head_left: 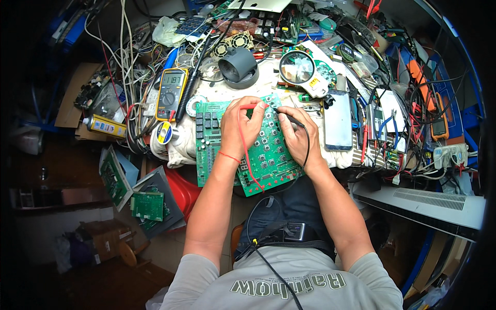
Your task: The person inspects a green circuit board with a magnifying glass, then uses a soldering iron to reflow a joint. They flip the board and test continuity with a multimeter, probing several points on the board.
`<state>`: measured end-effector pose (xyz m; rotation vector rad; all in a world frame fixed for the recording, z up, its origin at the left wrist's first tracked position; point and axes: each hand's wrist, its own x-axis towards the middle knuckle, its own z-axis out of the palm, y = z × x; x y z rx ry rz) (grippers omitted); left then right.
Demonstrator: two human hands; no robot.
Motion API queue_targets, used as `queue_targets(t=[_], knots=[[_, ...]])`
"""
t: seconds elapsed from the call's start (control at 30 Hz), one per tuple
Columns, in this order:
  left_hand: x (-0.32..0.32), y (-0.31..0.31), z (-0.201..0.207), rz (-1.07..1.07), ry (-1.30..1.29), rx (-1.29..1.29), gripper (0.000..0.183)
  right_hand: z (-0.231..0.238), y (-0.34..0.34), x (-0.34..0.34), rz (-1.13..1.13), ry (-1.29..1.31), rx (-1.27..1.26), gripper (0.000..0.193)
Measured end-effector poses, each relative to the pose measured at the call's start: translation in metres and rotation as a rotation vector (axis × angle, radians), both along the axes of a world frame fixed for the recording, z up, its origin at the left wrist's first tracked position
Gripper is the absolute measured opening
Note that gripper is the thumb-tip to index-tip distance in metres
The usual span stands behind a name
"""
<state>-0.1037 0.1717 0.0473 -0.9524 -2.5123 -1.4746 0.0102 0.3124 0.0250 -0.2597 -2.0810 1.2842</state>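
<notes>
A large green circuit board (pixel 208 147) with rows of push buttons, black relays and a small digit display lies at the table's front edge. My left hand (pixel 242 123) is closed around a red test probe (pixel 253 106), its lead hanging down across the board. My right hand (pixel 298 135) pinches a black test probe (pixel 290 118), whose lead loops past the wrist. Both probes point at the board's upper part, near the buttons; whether the tips touch it is too small to tell. Left of the board, a yellow multimeter (pixel 171 94) has its display lit.
Behind the board stand a dark grey round pipe piece (pixel 238 67) and a magnifier (pixel 297 67). A phone (pixel 338 121) lies to the right, by pliers (pixel 386 123). An orange multimeter (pixel 439 116) sits farther right. Cables crowd both sides. More boards (pixel 148 205) lean below, beside a red stool (pixel 181 188).
</notes>
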Motion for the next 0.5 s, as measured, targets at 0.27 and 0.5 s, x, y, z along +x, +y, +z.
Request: queue_targets(t=[0.27,0.5], knots=[[0.0012,0.0003,-0.0001,0.036,-0.053,0.061,0.02,0.0018,-0.0004,-0.0006,0.002,0.019,-0.01,0.017],[0.0013,0.0025,0.0013,0.051,-0.002,0.028,0.02,0.0008,0.0005,-0.0026,-0.004,0.028,0.009,0.018]])
